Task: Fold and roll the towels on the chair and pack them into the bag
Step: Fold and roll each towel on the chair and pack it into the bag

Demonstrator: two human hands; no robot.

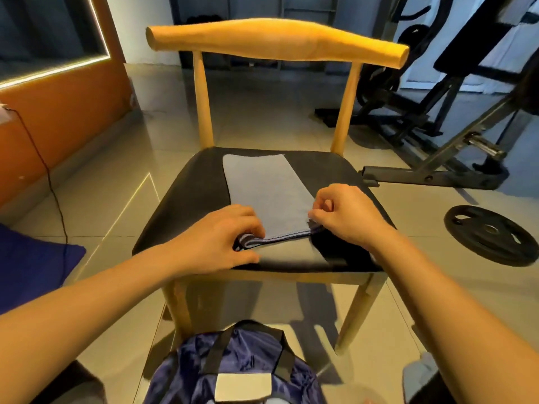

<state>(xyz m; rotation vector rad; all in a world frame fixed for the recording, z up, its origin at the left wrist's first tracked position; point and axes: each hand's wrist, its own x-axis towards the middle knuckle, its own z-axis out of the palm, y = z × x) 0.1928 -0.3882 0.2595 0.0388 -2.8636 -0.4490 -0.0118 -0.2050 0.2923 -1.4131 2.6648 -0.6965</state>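
Head: near end of towel point(267, 193) in hands point(221, 237) point(347, 214).

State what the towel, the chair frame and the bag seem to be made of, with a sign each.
Towel: soft matt cloth, perhaps microfibre; near end rolled tight.
Chair frame: probably wood; smooth pale finish, rounded shapes.
Bag: likely nylon; glossy, crinkled.

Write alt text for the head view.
The left hand holds and the right hand pinches the rolled near end of a folded grey towel lying on the dark seat of a wooden chair. A blue bag sits on the floor below.
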